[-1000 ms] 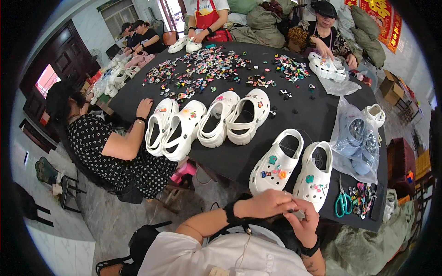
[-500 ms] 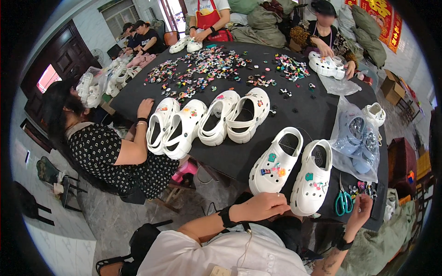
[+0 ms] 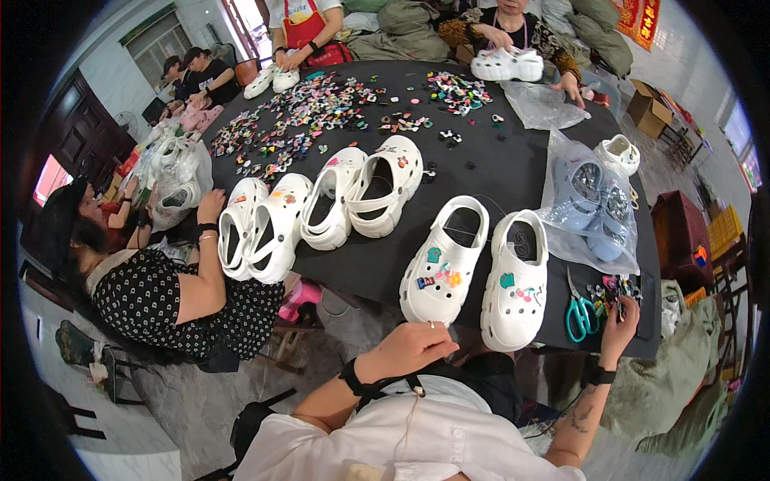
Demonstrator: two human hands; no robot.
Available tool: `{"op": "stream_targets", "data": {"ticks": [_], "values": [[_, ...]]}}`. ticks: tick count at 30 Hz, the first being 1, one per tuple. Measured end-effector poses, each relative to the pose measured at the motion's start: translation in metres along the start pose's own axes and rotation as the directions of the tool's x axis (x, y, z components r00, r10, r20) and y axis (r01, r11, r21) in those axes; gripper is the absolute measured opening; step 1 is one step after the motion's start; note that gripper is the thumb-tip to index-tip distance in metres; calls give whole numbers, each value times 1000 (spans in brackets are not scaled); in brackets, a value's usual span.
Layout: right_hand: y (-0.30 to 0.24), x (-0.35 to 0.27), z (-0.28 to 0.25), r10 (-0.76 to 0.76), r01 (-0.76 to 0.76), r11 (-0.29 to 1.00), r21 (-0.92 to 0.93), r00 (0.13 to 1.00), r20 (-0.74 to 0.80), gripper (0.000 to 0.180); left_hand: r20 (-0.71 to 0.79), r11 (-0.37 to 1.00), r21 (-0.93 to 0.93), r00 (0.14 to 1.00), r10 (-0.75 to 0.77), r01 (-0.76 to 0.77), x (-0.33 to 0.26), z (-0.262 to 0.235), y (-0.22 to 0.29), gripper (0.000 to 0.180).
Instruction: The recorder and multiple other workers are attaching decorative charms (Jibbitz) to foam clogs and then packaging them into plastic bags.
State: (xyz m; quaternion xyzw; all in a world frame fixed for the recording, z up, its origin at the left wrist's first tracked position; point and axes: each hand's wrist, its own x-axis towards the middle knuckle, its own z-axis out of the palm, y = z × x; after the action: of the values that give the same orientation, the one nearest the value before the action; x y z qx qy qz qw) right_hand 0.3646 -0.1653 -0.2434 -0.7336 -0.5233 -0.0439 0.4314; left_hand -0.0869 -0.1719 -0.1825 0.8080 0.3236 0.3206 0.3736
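My left hand [image 3: 407, 350], a ring on one finger, is closed at the table's front edge, just below the toe of a white clog [image 3: 439, 301]; I see nothing in it. The clog carries several colourful charms. To its right lies a second white clog [image 3: 513, 317] with a green charm and other charms. My right hand [image 3: 622, 321] reaches to a small heap of mixed charms [image 3: 616, 287] at the right edge. Its fingers are bent together at the heap, and what they pinch is too small to make out. Teal-handled scissors [image 3: 581, 316] lie beside it.
Bagged blue clogs [image 3: 589, 210] lie behind the scissors, with another white shoe [image 3: 618, 154] beyond. Several decorated white clogs [image 3: 277, 224] stand left of mine on the black table [image 3: 489, 164]. Loose charms [image 3: 309, 112] spread at the far side. People sit or stand around the table.
My left hand has drawn back left from the right clog's toe, its fingers now curled. My right hand has come down to the charm heap. The whole view has shifted.
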Motion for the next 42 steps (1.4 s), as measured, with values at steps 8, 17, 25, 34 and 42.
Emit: {"op": "stream_targets", "data": {"ticks": [8, 17, 25, 34, 42], "values": [[13, -2, 0, -146, 122, 969, -216, 984, -99, 16, -15, 1000, 30, 1000, -1, 1, 1, -1, 2, 15], [6, -4, -2, 3, -22, 992, -127, 989, -145, 25, -99, 995, 96, 995, -13, 23, -2, -11, -3, 12], [-67, -8, -8, -37, 43, 967, 249, 999, -30, 11, -299, 949, 316, 948, 105, -5, 14, -45, -6, 13], [-112, -58, 44, -296, 259, 846, 466, 955, 7, 12, 185, 815, 500, 956, 228, -291, 144, -93, -40, 51], [-87, -78, 76, -100, 87, 919, 384, 995, 15, 14, 635, 692, 377, 716, 290, -615, 217, -46, -51, 61]]}}
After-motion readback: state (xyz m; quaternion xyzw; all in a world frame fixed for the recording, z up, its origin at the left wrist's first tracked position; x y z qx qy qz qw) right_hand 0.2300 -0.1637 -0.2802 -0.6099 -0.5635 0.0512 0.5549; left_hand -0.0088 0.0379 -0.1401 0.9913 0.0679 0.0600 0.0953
